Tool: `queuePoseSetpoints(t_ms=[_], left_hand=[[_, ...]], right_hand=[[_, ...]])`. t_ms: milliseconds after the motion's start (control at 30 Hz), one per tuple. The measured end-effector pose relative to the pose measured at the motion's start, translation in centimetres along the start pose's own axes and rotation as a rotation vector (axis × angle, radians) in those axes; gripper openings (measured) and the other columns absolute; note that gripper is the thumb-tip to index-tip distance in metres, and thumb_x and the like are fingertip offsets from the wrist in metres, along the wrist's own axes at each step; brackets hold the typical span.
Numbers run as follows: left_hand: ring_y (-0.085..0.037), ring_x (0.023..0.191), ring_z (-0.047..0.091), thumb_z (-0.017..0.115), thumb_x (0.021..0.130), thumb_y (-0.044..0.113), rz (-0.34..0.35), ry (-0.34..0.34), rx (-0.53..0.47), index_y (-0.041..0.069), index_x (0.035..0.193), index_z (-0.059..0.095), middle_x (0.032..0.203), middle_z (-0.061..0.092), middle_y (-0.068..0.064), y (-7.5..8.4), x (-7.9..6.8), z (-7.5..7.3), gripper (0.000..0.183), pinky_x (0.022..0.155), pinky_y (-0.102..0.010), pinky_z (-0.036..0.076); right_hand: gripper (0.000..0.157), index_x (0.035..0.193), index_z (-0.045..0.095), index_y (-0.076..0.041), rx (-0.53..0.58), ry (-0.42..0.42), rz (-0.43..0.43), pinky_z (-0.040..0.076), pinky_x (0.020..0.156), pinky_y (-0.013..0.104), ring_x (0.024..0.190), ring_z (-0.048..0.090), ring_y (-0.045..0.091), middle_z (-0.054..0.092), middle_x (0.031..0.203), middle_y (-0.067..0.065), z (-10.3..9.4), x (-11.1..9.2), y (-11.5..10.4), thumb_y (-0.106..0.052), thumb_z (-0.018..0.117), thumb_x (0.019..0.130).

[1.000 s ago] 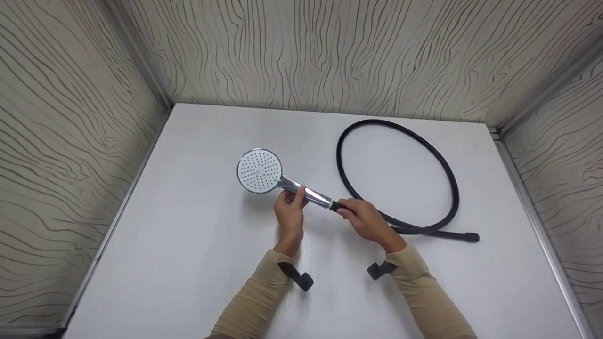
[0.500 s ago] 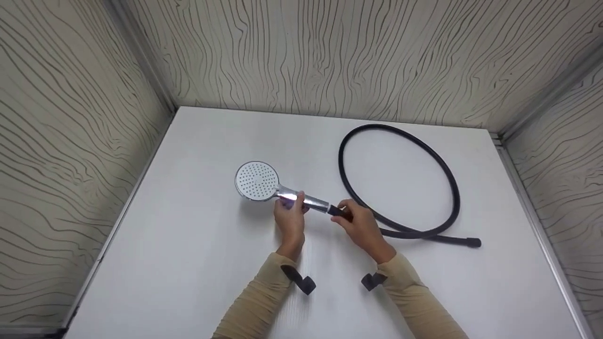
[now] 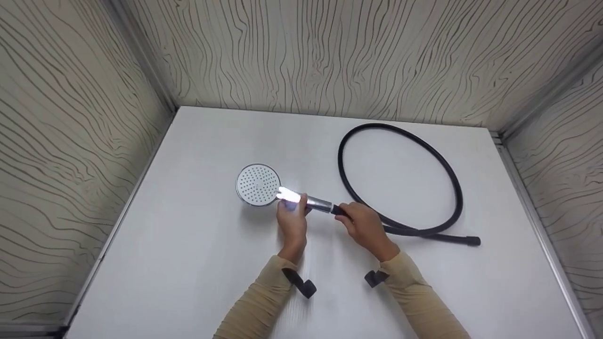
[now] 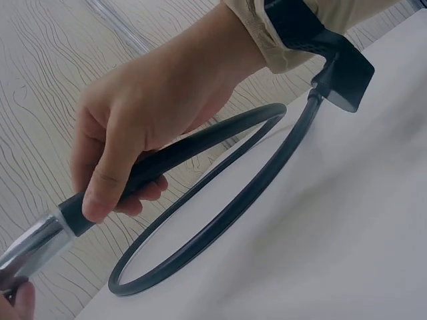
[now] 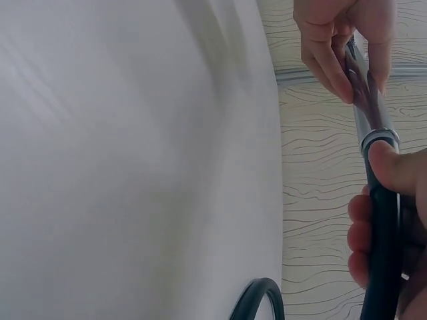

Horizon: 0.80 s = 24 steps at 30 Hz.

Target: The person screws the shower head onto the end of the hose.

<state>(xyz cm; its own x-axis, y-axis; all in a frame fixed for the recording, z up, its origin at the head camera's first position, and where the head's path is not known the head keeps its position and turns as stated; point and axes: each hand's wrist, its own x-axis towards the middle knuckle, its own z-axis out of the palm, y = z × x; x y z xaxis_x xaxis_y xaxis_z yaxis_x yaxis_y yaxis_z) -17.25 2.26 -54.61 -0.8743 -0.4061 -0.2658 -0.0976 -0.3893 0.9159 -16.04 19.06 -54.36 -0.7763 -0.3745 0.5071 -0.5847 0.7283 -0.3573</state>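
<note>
At nine o'clock from my right hand (image 3: pixel 370 229), gripping the hose (image 5: pixel 383 243), my left hand (image 3: pixel 293 228) pinches the shower handle (image 3: pixel 320 204); tilting could skew the joint (image 4: pixel 65 221).

Fingers (image 4: pixel 110 175): bare. Left sleeve (image 3: pixel 254 301) and right sleeve (image 3: pixel 421 301): plain tan fabric, close-fitting, creased lengthwise, ending behind the fingers. Left band (image 3: pixel 292 277) and right band (image 4: pixel 293 25): black, fitted at the cuffs. Left block (image 3: pixel 308 288) and right block (image 4: pixel 350 77): black, angular, projecting from the bands' inner sides.
</note>
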Motion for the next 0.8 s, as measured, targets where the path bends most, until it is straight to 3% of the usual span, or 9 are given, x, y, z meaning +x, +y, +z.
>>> queuePoseSetpoints(t_ms=[267,367,500,633,800], left_hand=[[-0.016,0.081,0.067,0.069,0.089,0.01,-0.015,0.055,0.035,-0.005,0.112,0.049,0.095,0.059,-0.014,-0.2,0.0,0.1,0.033,0.078,-0.028,0.06],[-0.016,0.084,0.066,0.069,0.089,0.009,-0.007,0.028,0.036,-0.006,0.116,0.05,0.097,0.06,-0.014,-0.2,0.0,0.1,0.036,0.079,-0.028,0.06],[-0.03,0.1,0.068,0.065,0.092,0.006,-0.017,-0.048,-0.002,-0.009,0.126,0.047,0.108,0.06,-0.02,0.0,0.3,0.0,0.041,0.083,-0.028,0.059],[-0.036,0.11,0.065,0.064,0.092,0.005,-0.045,-0.095,0.007,-0.007,0.128,0.048,0.111,0.06,-0.021,0.1,0.6,-0.5,0.041,0.085,-0.027,0.058],[-0.024,0.107,0.066,0.063,0.094,0.011,-0.034,-0.193,0.051,-0.006,0.127,0.05,0.114,0.061,-0.018,-0.2,0.9,-1.1,0.039,0.089,-0.027,0.057]], right_hand=[[0.023,0.095,0.072,-0.005,-0.181,0.056,-0.032,0.05,0.054,0.024,0.063,0.056,0.012,0.065,0.075,0.003,0.9,-0.4,-0.3,-0.012,0.082,0.076],[0.022,0.095,0.072,-0.005,-0.15,0.068,0.007,0.048,0.053,0.025,0.063,0.054,0.012,0.063,0.074,0.003,0.9,-0.5,-0.1,-0.012,0.082,0.076],[0.02,0.094,0.071,-0.005,-0.034,0.08,0.042,0.045,0.053,0.023,0.063,0.049,0.01,0.061,0.074,0.003,0.7,-0.2,0.3,-0.011,0.081,0.078],[0.012,0.093,0.07,-0.006,0.064,-0.028,0.065,0.044,0.055,0.021,0.065,0.047,0.008,0.059,0.075,0.001,0.1,0.0,0.8,-0.012,0.075,0.085],[0.01,0.095,0.066,-0.008,0.13,-0.284,0.163,0.04,0.059,0.021,0.067,0.044,0.007,0.054,0.076,-0.003,-0.7,0.3,1.2,-0.018,0.065,0.094]])
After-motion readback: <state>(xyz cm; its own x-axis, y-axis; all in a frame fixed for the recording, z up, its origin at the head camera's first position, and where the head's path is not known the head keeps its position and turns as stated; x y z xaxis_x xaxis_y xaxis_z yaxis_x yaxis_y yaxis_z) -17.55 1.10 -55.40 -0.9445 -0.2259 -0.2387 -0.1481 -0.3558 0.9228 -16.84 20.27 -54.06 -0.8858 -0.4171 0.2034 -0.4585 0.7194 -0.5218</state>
